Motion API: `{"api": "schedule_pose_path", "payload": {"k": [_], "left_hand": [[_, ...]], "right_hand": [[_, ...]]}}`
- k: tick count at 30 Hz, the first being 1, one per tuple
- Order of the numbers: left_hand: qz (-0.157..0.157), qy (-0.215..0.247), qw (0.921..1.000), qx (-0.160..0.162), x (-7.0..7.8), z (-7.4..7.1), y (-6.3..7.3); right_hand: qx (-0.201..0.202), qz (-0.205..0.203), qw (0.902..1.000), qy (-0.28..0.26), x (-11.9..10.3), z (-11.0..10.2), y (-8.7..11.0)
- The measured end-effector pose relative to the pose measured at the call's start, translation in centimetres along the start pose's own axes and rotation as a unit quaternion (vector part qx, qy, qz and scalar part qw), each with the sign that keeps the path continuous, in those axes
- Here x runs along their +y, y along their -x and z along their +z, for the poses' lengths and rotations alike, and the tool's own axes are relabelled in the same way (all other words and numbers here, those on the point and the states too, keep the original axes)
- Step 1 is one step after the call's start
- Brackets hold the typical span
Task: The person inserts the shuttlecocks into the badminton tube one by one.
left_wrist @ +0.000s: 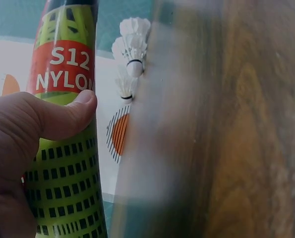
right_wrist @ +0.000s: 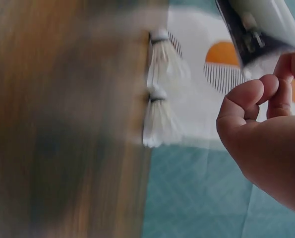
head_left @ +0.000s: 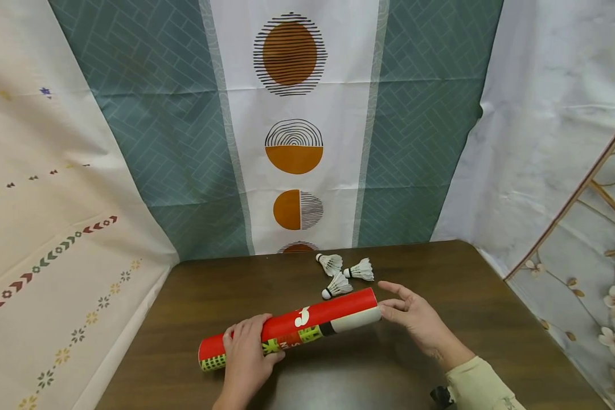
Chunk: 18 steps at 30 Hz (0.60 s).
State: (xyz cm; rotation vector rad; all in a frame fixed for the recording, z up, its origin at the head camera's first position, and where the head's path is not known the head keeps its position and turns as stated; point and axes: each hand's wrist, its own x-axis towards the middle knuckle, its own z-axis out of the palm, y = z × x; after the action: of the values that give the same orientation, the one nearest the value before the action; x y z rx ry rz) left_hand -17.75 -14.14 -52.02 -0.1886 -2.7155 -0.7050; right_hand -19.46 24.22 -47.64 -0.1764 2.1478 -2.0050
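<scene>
A long red tube (head_left: 333, 307) with a lime-green mesh print and a pale strip lies aslant across my front, its right end higher in the head view. My left hand (head_left: 247, 350) grips it near its left end, thumb along the near side, beside the printed "S12 NYLO" label (left_wrist: 65, 67) in the left wrist view. At the tube's right end is my right hand (head_left: 415, 316), index finger stretched out above the rim. In the right wrist view its thumb (right_wrist: 244, 99) and fingertips meet right at the tube's end; I cannot tell whether they pinch anything.
Three white feather-like shuttlecocks (head_left: 338, 285) with black bands lie close together on the brown wooden table (head_left: 225, 290), just behind the tube. A patterned cloth (head_left: 297, 108) hangs behind the table's far edge, with pale cloths on the left and right sides.
</scene>
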Motion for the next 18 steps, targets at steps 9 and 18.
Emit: {"api": "schedule_pose_path", "payload": {"k": [9, 18], "left_hand": [[-0.007, 0.003, 1.0000, -0.003, 0.0, -0.2, 0.0], [-0.002, -0.016, 0.9999, -0.005, -0.6, 0.0, 0.3]], "right_hand": [[0.067, -0.052, 0.9930, 0.081, -0.1, 2.5, 0.6], [-0.027, -0.068, 0.9937, 0.086, 0.6, 3.0, 0.3]]}}
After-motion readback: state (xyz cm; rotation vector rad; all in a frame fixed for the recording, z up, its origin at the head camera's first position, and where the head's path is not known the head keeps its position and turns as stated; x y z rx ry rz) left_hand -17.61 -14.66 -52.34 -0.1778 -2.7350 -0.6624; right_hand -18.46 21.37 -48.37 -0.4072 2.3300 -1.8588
